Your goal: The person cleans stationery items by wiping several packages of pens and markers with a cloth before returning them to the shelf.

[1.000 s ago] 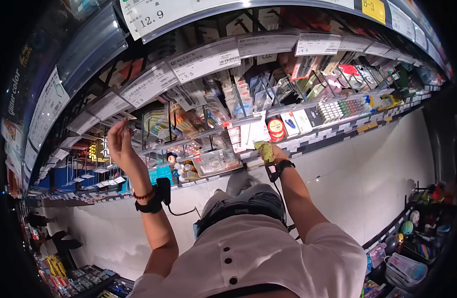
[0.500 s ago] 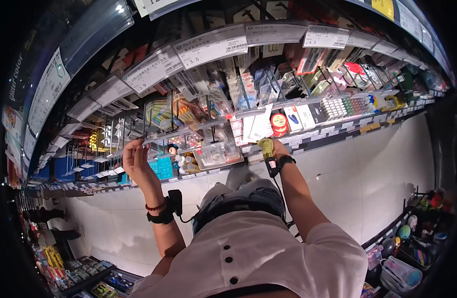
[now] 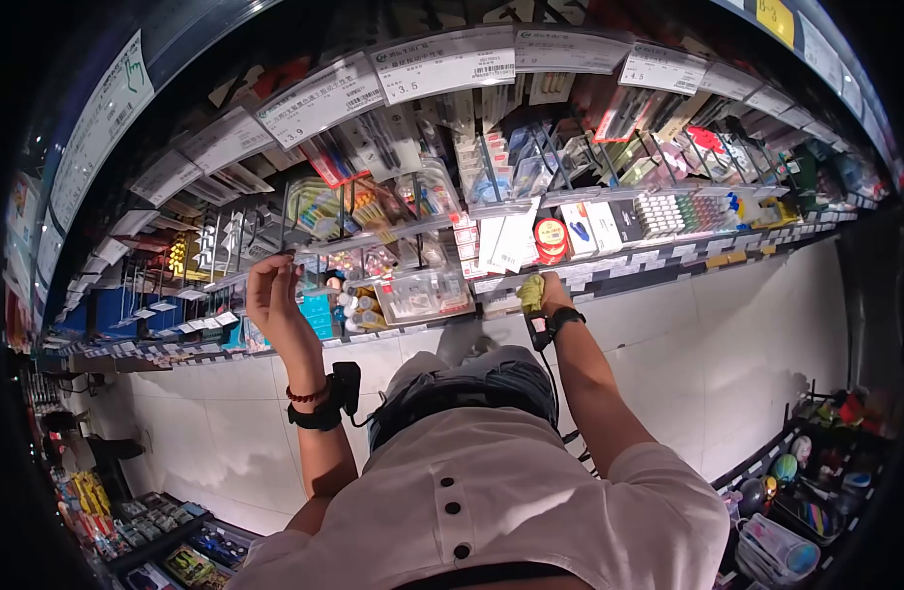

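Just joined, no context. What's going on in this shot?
A person stands facing stocked shop shelves of stationery. The left hand is up at a shelf's front rail, fingers pinched at something too small to make out. The right hand holds a yellow-green cloth at the edge of a lower shelf. Each wrist carries a dark band.

Right hand [image 3: 550, 298] with yellow cloth [image 3: 530, 292] at shelf [image 3: 648, 262]

Right hand [image 3: 550, 301] mostly hidden behind a yellow-green item [image 3: 530, 292], left hand [image 3: 273, 297] at the shelf rail [image 3: 393, 236], fingertips pinching something too small to tell, fine print on price labels [image 3: 442, 64] unreadable, white shirt [image 3: 491, 511] cut off by bottom edge
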Motion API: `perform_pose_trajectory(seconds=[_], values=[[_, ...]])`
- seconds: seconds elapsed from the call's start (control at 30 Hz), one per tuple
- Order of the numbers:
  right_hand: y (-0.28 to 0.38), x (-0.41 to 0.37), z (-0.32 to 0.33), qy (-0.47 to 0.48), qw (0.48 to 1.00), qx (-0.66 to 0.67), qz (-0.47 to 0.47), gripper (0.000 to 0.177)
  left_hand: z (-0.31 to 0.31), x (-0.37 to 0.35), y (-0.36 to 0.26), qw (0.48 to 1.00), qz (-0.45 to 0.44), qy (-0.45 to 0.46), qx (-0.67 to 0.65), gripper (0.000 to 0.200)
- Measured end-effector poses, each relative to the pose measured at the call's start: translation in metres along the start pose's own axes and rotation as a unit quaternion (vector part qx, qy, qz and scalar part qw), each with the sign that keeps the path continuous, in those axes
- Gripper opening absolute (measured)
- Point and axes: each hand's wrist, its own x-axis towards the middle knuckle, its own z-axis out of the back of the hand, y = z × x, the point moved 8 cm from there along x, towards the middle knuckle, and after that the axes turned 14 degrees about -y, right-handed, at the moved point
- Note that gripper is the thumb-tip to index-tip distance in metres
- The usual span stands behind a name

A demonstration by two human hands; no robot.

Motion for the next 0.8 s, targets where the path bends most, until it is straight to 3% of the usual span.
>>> perform_pose_trajectory(seconds=[0.1, 0.27, 0.3, 0.37, 0.47, 0.57, 0.6, 0.7, 0.8], values=[[-0.010, 0.014, -0.008, 0.045, 0.994, -0.097, -0.020, 0.033, -0.003, 0.000, -0.005, 1.000, -0.003, -0.007, 0.001, 0.008], [-0.011, 0.010, -0.027, 0.080, 0.994, -0.069, 0.028, 0.025, -0.003, -0.001, -0.002, 1.000, 0.000, -0.003, 0.015, 0.008], [-0.005, 0.007, -0.030, 0.115, 0.976, -0.134, 0.127, 0.025, -0.001, -0.002, -0.002, 1.000, 0.001, 0.000, 0.017, 0.007], [0.000, 0.002, -0.034, 0.134, 0.953, -0.161, 0.217, 0.026, 0.000, -0.002, 0.001, 1.000, 0.011, -0.008, 0.020, 0.007], [-0.001, -0.003, -0.029, 0.115, 0.976, -0.130, 0.131, 0.024, 0.003, 0.001, 0.005, 1.000, 0.024, -0.005, 0.015, 0.008], [0.003, -0.001, -0.032, 0.090, 0.996, -0.003, 0.001, 0.021, -0.003, 0.002, 0.006, 1.000, 0.021, 0.015, 0.014, 0.008], [0.015, -0.007, -0.029, 0.101, 0.993, -0.036, 0.049, 0.013, -0.006, 0.001, 0.007, 0.999, 0.020, 0.023, 0.020, 0.008], [0.053, -0.032, -0.017, -0.007, 0.978, -0.071, 0.195, 0.008, -0.013, -0.005, 0.014, 0.998, 0.028, 0.050, 0.027, 0.009], [0.074, -0.088, -0.028, 0.048, 0.970, -0.095, 0.217, 0.010, -0.023, -0.014, 0.025, 0.996, 0.048, 0.074, 0.001, 0.010]])
